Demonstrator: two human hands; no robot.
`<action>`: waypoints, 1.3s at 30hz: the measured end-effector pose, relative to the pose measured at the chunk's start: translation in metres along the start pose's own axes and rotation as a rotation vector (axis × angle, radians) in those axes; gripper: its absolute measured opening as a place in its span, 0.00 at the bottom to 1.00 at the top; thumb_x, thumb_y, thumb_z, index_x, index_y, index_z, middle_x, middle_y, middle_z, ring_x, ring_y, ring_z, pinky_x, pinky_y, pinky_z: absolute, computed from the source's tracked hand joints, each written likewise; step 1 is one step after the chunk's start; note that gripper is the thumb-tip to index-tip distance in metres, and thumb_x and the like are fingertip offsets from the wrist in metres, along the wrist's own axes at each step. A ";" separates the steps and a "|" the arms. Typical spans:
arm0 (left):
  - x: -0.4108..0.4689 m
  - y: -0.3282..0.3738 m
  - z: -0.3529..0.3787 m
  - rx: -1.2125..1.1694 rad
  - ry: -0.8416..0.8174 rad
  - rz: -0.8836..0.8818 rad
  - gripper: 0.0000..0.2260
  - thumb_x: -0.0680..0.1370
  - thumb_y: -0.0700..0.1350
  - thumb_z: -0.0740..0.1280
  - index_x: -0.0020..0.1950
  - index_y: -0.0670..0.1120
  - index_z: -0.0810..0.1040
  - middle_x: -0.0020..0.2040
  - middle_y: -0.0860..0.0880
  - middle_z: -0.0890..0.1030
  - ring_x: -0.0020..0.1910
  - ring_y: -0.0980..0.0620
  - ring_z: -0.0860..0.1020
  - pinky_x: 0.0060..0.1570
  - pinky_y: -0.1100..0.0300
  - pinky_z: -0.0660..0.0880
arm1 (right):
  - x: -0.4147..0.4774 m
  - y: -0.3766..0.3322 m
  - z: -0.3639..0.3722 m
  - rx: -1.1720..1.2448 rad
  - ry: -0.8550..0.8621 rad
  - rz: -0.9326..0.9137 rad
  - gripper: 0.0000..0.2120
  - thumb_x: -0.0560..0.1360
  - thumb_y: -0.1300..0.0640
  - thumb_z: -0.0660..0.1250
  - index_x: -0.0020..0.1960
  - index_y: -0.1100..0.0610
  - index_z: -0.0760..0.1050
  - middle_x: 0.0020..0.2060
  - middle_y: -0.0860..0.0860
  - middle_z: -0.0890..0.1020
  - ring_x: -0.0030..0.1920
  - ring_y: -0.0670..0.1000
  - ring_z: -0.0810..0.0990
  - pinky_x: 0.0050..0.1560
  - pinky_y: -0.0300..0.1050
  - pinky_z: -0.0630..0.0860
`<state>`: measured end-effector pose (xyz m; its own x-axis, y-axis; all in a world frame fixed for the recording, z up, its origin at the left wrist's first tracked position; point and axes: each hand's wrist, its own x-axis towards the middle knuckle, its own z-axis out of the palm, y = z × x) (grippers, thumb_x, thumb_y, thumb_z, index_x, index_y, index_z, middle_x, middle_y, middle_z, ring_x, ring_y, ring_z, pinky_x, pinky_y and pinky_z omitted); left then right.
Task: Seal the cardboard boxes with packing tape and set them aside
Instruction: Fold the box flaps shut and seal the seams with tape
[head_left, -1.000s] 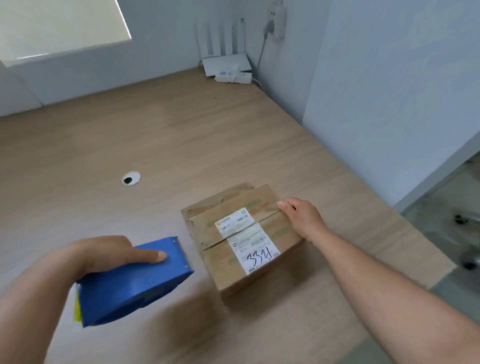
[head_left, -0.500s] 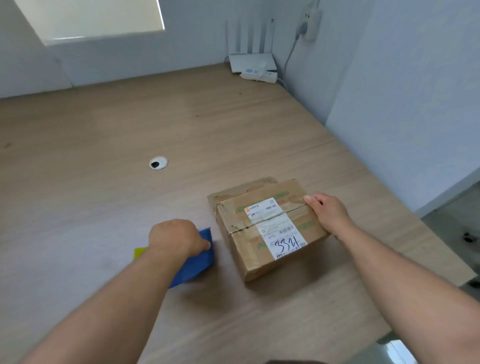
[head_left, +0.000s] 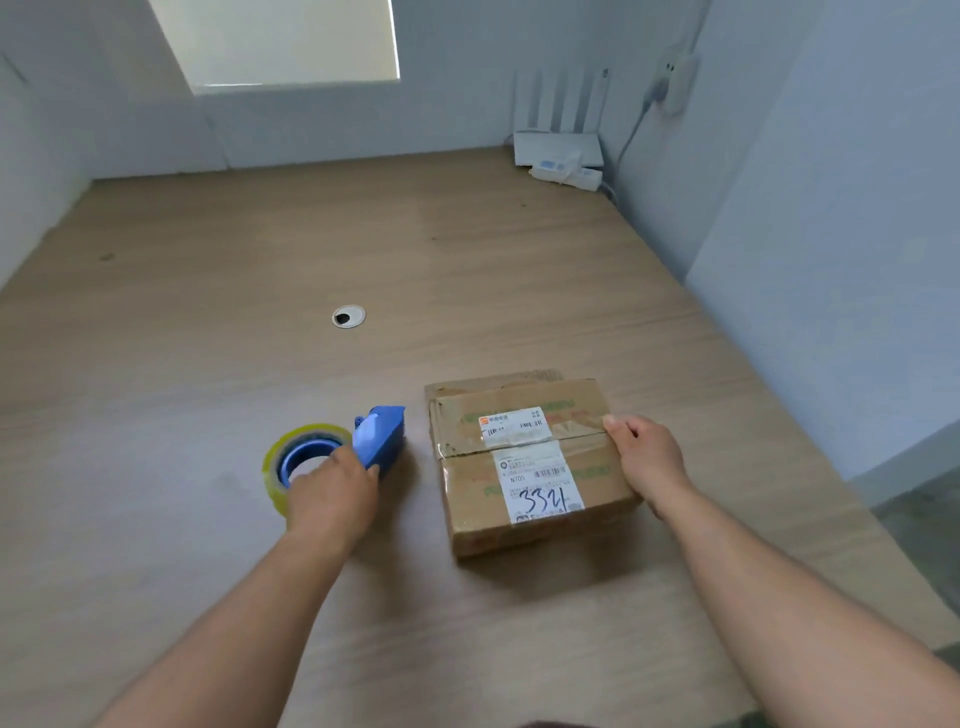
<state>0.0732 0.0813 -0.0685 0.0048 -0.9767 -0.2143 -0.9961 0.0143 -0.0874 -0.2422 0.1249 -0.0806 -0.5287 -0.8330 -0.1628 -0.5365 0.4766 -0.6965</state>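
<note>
Head camera looks forward and down, close over the table (head_left: 208, 364).

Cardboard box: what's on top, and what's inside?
On the cardboard box lie two white labels, shiny tape and the right hand at its edge. Its flaps are closed, so the inside is hidden.

One cardboard box (head_left: 524, 457), one tape dispenser (head_left: 382, 436), one router (head_left: 558, 148), two hands (head_left: 332, 493) (head_left: 649, 457)

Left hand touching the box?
No, the left hand holds the tape dispenser, apart from the box.
</note>
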 end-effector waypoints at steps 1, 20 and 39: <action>-0.003 0.001 0.005 -0.029 -0.004 -0.012 0.18 0.83 0.53 0.52 0.61 0.40 0.68 0.55 0.44 0.81 0.53 0.43 0.80 0.47 0.56 0.71 | -0.001 0.000 0.000 -0.008 -0.005 -0.004 0.17 0.81 0.51 0.59 0.44 0.62 0.77 0.39 0.56 0.78 0.42 0.56 0.74 0.38 0.46 0.63; -0.031 0.104 -0.008 -1.123 -0.138 -0.340 0.19 0.83 0.49 0.49 0.69 0.43 0.69 0.65 0.41 0.74 0.62 0.42 0.72 0.65 0.49 0.68 | 0.003 0.008 0.006 0.030 -0.056 -0.055 0.17 0.81 0.49 0.57 0.37 0.56 0.68 0.34 0.49 0.74 0.39 0.54 0.73 0.32 0.45 0.63; -0.085 0.099 -0.006 -0.795 -0.181 0.035 0.41 0.62 0.60 0.78 0.67 0.51 0.60 0.65 0.53 0.66 0.65 0.53 0.69 0.61 0.57 0.70 | 0.062 -0.034 -0.009 -0.546 -0.227 -0.058 0.37 0.73 0.26 0.46 0.69 0.51 0.66 0.67 0.58 0.67 0.68 0.60 0.63 0.64 0.64 0.63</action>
<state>-0.0263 0.1649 -0.0534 -0.0807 -0.9279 -0.3640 -0.7609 -0.1785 0.6238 -0.2628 0.0601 -0.0605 -0.3673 -0.8724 -0.3224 -0.8525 0.4544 -0.2583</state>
